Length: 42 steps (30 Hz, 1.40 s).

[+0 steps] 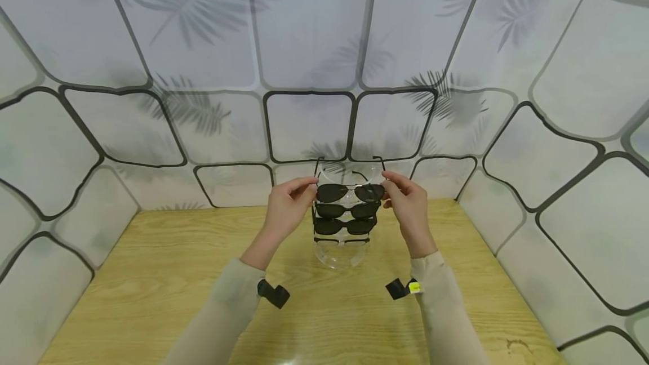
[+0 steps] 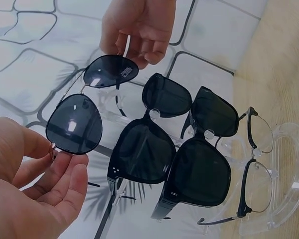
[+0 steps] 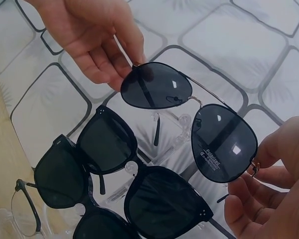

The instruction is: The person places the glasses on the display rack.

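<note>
A pair of aviator sunglasses [image 1: 332, 192] with dark lenses and a thin double bridge is held level between both hands. My left hand [image 1: 289, 207] pinches it at one hinge, and my right hand [image 1: 407, 207] pinches the opposite hinge. In the right wrist view a "Polarized" print shows on one lens. The aviators are at the top of a clear plastic display stand [image 2: 294, 204]. Below them on it sit two thick-framed black sunglasses [image 2: 142, 152] [image 2: 199, 172], one under the other. Lowest is a pair of half-rim eyeglasses [image 2: 246, 184] with clear lenses.
The stand is on a wood-grain table [image 1: 192, 275], close to the back wall panel [image 1: 309, 128] with its printed stone-and-leaf pattern. Similar side panels rise at left and right. A black wrist camera [image 1: 274, 294] is strapped over each sleeve.
</note>
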Available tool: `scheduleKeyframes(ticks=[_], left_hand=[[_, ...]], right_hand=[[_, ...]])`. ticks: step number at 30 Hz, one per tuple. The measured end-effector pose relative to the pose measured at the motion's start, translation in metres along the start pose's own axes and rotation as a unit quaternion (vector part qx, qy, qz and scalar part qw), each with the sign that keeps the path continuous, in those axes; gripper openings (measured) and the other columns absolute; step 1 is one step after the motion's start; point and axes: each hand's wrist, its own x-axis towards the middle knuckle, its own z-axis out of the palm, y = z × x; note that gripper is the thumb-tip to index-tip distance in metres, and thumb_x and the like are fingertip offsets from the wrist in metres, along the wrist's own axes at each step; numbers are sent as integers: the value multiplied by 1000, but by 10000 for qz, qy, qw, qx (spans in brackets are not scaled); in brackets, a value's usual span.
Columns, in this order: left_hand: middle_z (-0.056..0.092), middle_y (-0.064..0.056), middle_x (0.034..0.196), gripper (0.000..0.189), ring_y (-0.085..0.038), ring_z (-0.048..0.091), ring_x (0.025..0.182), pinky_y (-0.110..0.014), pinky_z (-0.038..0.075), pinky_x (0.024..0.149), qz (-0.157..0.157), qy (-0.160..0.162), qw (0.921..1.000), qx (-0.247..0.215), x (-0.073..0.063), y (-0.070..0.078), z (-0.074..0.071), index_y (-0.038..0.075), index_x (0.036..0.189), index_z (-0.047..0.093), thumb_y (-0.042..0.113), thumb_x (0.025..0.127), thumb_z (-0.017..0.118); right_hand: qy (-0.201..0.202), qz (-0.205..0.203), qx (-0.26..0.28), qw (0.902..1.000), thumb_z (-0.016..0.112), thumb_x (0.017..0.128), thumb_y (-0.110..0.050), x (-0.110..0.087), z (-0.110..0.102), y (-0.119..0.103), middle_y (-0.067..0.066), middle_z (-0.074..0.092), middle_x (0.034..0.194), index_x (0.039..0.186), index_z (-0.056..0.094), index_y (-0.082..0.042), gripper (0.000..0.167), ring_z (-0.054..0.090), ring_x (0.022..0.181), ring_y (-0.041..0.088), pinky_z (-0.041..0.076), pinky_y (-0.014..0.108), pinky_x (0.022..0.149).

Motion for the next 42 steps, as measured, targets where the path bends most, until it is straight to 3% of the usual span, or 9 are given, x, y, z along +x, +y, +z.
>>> scheduleKeyframes(ticks=[11,20,42], left_hand=[[77,-22,96,25,-35,72,84,-19,53,69,6,84,9999,90,0,-4,4,-2,123,76,5,101,66],[79,-18,97,24,-16,70,83,-24,54,79,32,154,9996,224,-1,-8,7,2,122,78,7,101,67],[80,-16,97,24,-23,73,86,-28,55,80,-24,216,9993,308,-2,-10,7,4,122,79,7,101,67]], right_hand=[[-5,33,-167,9999,64,103,-9,4,1,4,-1,71,90,128,74,0,28,64,69,8,58,24,62],[-46,-76,-271,9996,64,103,-8,6,1,9,-11,70,88,127,74,0,27,64,68,8,58,24,61],[-92,-17,-323,9994,64,103,-10,10,1,15,-5,71,95,126,76,-3,26,66,71,9,58,24,62]])
